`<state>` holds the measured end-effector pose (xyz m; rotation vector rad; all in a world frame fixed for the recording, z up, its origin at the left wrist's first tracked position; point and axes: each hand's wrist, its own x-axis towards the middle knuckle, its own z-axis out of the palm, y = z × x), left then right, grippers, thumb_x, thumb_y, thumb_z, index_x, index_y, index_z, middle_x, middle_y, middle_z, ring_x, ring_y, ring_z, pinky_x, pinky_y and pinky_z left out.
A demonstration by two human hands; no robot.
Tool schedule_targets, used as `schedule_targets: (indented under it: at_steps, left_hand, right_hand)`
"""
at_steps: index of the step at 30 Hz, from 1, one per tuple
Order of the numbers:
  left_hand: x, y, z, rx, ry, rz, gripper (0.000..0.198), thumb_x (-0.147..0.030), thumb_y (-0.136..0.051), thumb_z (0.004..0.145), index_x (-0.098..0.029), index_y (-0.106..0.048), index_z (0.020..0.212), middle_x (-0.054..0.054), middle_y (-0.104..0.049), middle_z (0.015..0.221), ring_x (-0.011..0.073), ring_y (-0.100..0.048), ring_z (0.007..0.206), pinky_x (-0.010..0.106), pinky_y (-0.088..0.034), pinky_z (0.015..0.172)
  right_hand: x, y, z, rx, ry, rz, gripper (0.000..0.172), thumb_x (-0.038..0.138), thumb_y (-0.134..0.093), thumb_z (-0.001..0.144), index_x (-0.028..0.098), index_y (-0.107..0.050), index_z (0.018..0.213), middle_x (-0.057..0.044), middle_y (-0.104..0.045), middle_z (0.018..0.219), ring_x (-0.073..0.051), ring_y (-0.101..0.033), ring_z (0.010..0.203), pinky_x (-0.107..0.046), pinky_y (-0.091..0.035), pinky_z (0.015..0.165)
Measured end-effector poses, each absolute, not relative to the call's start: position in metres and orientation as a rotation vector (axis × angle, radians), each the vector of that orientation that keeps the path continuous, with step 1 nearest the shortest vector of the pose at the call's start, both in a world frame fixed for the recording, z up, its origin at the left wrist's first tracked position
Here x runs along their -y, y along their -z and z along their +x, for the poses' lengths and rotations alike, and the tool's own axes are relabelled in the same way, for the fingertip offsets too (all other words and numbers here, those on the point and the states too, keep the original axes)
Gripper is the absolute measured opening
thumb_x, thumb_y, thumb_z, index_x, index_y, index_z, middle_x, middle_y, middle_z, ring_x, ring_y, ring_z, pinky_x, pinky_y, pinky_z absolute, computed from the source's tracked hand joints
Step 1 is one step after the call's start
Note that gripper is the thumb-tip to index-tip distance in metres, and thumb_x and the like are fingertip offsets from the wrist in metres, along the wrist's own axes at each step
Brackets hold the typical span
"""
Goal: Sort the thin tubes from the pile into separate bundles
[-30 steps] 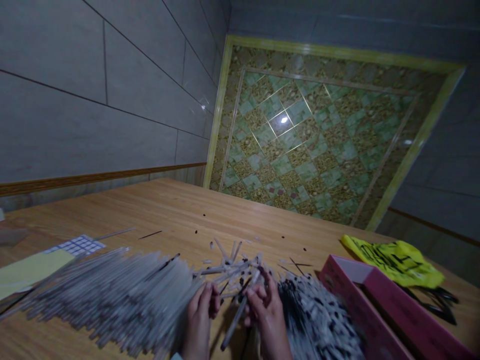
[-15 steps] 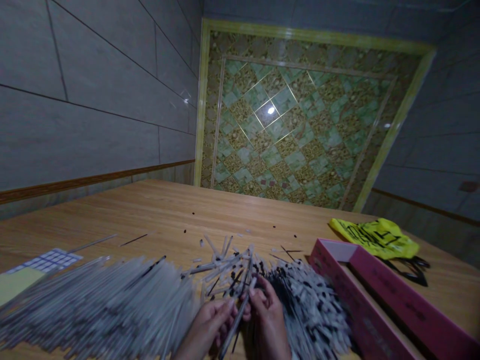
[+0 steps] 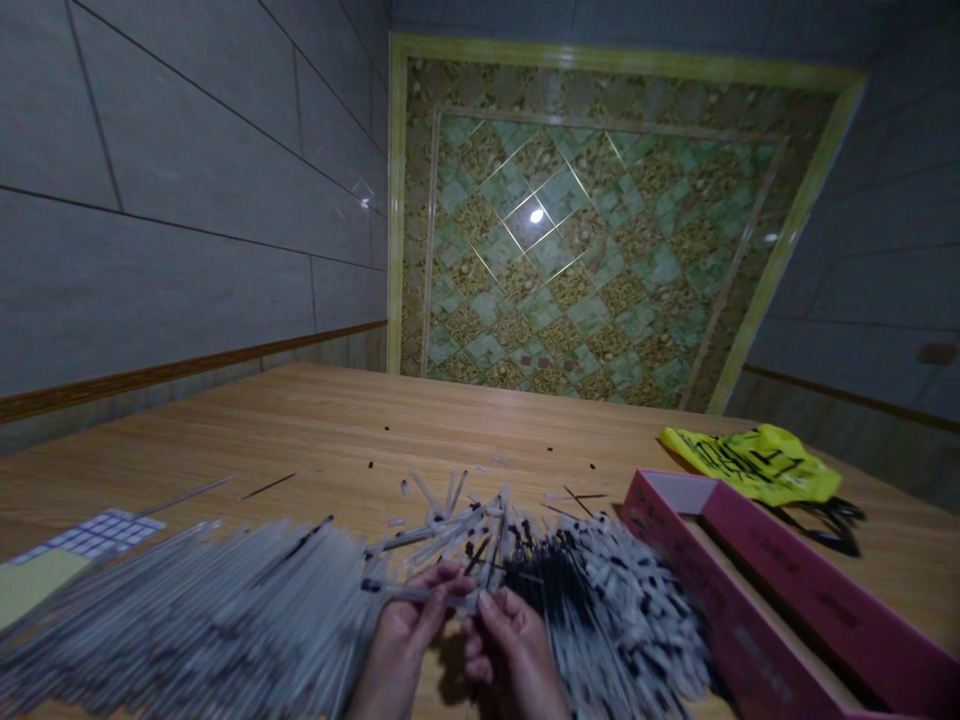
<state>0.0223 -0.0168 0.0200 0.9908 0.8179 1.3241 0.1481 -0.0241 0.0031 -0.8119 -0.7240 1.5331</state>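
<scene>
Between my two hands lies a slim translucent tube (image 3: 397,591) with a dark end pointing left. My left hand (image 3: 415,630) is closed around its middle, thumb on top. At the tube's right end, my right hand (image 3: 512,640) pinches with thumb and forefinger; the exact grip is partly hidden. To the left spreads a big pile of clear thin tubes (image 3: 202,620). On the right is a heap of tubes with black parts and whitish ends (image 3: 630,600). Just beyond my fingers, short clear tubes and black bits (image 3: 442,530) lie scattered.
A long pink open box (image 3: 705,590) stands at the right, with a yellow bag with black lettering (image 3: 757,465) behind it. A checked paper (image 3: 94,535) and a pale yellow sheet (image 3: 37,580) lie at the left. Small black bits dot the wooden table (image 3: 330,420).
The tube has swung from steeply slanted to nearly level, its dark end now at the left. My left hand has moved up slightly; my right hand has moved lower and a little left.
</scene>
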Motion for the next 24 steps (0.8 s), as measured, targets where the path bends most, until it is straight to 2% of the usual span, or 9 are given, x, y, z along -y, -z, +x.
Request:
schedule_targets:
  at_steps: [3,6,9,11,16,20,22,24]
  left_hand:
    - [0.016,-0.018,0.020,-0.840,-1.323,1.038,0.026,-0.039,-0.065,0.072,-0.014,-0.065,0.081,0.008,-0.071,0.081,0.0191,-0.064,0.077,0.028,-0.047,0.076]
    - [0.018,-0.020,0.021,-0.845,-1.312,0.962,0.028,-0.039,-0.066,0.071,-0.015,-0.061,0.083,0.007,-0.070,0.073,0.0189,-0.064,0.070,0.027,-0.048,0.062]
    - [0.021,-0.023,0.022,-0.729,-1.286,0.843,0.028,-0.039,-0.062,0.075,-0.016,-0.059,0.091,0.007,-0.069,0.076,0.0190,-0.064,0.073,0.028,-0.048,0.064]
    - [0.022,-0.024,0.021,-0.672,-1.282,0.797,0.023,-0.036,-0.062,0.076,-0.016,-0.060,0.088,0.006,-0.069,0.077,0.0176,-0.063,0.073,0.028,-0.048,0.068]
    - [0.020,-0.018,0.018,-0.690,-1.296,0.782,0.016,-0.030,-0.064,0.075,-0.014,-0.062,0.075,0.002,-0.066,0.067,0.0117,-0.059,0.062,0.021,-0.044,0.061]
    - [0.019,-0.015,0.019,-0.751,-1.315,0.771,0.019,-0.032,-0.068,0.071,-0.013,-0.063,0.071,0.002,-0.065,0.064,0.0120,-0.058,0.060,0.021,-0.044,0.059]
    - [0.017,-0.016,0.017,-0.797,-1.336,0.749,0.022,-0.033,-0.071,0.068,-0.012,-0.064,0.069,0.002,-0.065,0.062,0.0124,-0.059,0.060,0.021,-0.044,0.058]
    - [0.014,-0.016,0.012,-0.845,-1.404,0.683,0.026,-0.034,-0.075,0.061,-0.012,-0.064,0.067,0.002,-0.065,0.060,0.0124,-0.059,0.059,0.021,-0.045,0.058]
  right_hand:
    - [0.024,-0.001,0.154,0.908,-1.758,-0.700,0.036,0.044,-0.067,0.072,0.008,-0.061,0.074,0.002,-0.055,0.046,-0.002,-0.037,0.027,-0.013,-0.026,0.026]
    - [0.022,0.001,0.163,0.988,-2.034,-0.580,0.037,0.042,-0.064,0.074,0.006,-0.064,0.080,0.005,-0.048,0.041,-0.001,-0.024,0.024,-0.014,-0.015,0.024]
    - [0.021,0.004,0.167,0.955,-2.220,-0.482,0.030,0.040,-0.063,0.075,0.010,-0.063,0.078,0.008,-0.043,0.038,-0.001,-0.018,0.023,-0.014,-0.014,0.024]
    - [0.021,0.006,0.166,0.942,-2.228,-0.464,0.029,0.041,-0.063,0.074,0.012,-0.062,0.073,0.008,-0.043,0.037,-0.001,-0.019,0.022,-0.014,-0.015,0.024]
    - [0.025,0.003,0.154,1.113,-1.942,-0.618,0.042,0.052,-0.067,0.066,0.011,-0.059,0.063,0.003,-0.050,0.040,-0.002,-0.027,0.023,-0.015,-0.016,0.025]
    - [0.028,0.000,0.148,1.347,-1.636,-0.830,0.049,0.060,-0.058,0.068,0.013,-0.055,0.056,0.000,-0.052,0.040,-0.005,-0.036,0.025,-0.017,-0.021,0.027]
    - [0.031,-0.001,0.148,1.448,-1.420,-0.964,0.049,0.059,-0.053,0.071,0.015,-0.052,0.051,0.000,-0.049,0.039,-0.008,-0.040,0.029,-0.019,-0.024,0.031]
    - [0.034,-0.005,0.150,1.580,-1.058,-1.122,0.042,0.050,-0.054,0.074,0.015,-0.052,0.050,-0.001,-0.051,0.042,-0.011,-0.046,0.038,-0.020,-0.029,0.038]
